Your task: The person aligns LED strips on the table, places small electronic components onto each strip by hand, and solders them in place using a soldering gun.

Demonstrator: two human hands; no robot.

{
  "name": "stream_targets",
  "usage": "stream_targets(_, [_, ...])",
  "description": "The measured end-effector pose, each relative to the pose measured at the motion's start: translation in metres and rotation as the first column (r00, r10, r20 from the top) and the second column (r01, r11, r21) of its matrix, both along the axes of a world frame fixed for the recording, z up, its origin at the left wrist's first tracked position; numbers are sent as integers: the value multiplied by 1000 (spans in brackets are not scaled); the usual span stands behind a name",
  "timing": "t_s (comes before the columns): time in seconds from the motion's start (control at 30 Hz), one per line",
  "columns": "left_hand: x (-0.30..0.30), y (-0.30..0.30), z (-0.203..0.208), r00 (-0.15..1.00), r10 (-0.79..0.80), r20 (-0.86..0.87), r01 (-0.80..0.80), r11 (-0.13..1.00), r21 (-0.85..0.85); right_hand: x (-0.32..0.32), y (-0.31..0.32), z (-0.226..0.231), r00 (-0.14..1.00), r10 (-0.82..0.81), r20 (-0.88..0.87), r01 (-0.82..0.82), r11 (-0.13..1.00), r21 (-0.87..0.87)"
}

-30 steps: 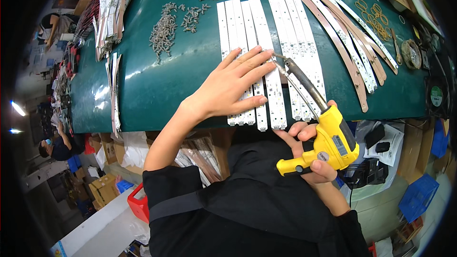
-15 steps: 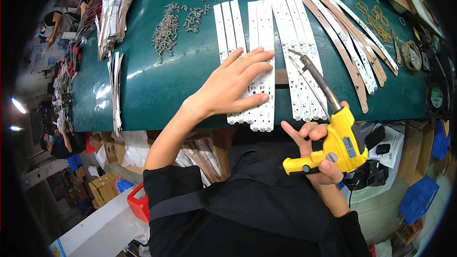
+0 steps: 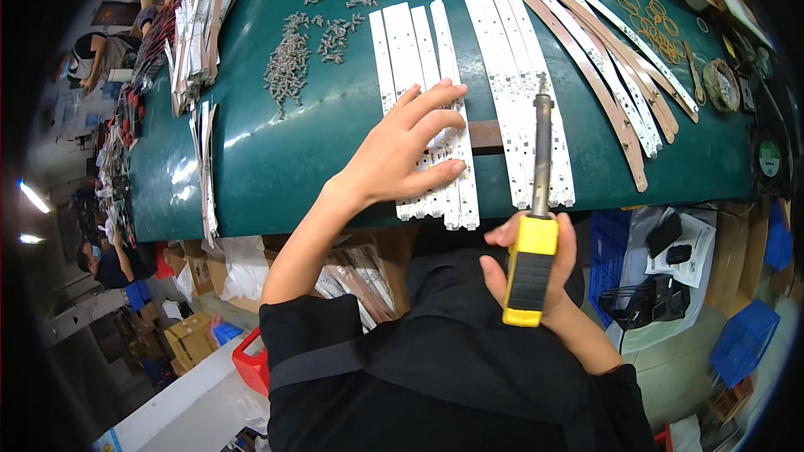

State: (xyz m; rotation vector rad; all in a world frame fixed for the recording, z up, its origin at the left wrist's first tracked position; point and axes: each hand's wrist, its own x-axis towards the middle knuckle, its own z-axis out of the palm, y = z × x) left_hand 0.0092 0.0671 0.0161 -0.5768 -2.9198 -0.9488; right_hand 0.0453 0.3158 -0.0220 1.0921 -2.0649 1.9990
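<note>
My left hand [image 3: 402,151] lies flat with fingers spread over a row of narrow white LED circuit strips [image 3: 405,46], side by side at the table's near edge. Held in my right hand [image 3: 565,272] is a yellow and black soldering gun [image 3: 529,264]. Its long metal barrel points away from me, over a second row of white LED strips [image 3: 501,42]. The barrel's tip appears above these strips; whether it touches them I cannot tell. A dark bar [image 3: 486,136] shows between the two rows.
Small screw-like metal parts [image 3: 289,63] lie in heaps on the green table [image 3: 251,167]. More strips [image 3: 615,75] fan out at right, near rubber bands [image 3: 653,21]. Bundled strips [image 3: 201,29] lie at left. A blue crate [image 3: 741,347] stands on the floor at right. Other people are at far left.
The soldering gun has turned from a sideways tilt to pointing straight ahead, and moved left. Under my left hand, the strips have shifted and are spaced differently. My left hand moved slightly left.
</note>
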Motion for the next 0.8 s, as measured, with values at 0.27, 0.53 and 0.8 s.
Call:
stream_targets(0.27, [1,-2,-4,1000,28,-11,-28,997,68,3,-16,-11,984,112,140,-87,981,-173])
stream_targets(0.53, [1,-1,-2,1000,20,-21,-19,999,37,-5,-10,6,945,242,218,-175,942,-287])
stream_targets(0.8, [-2,2,8,1000,19,-22,-23,987,-160,-9,5,13,957,162,239,-101,963,-250])
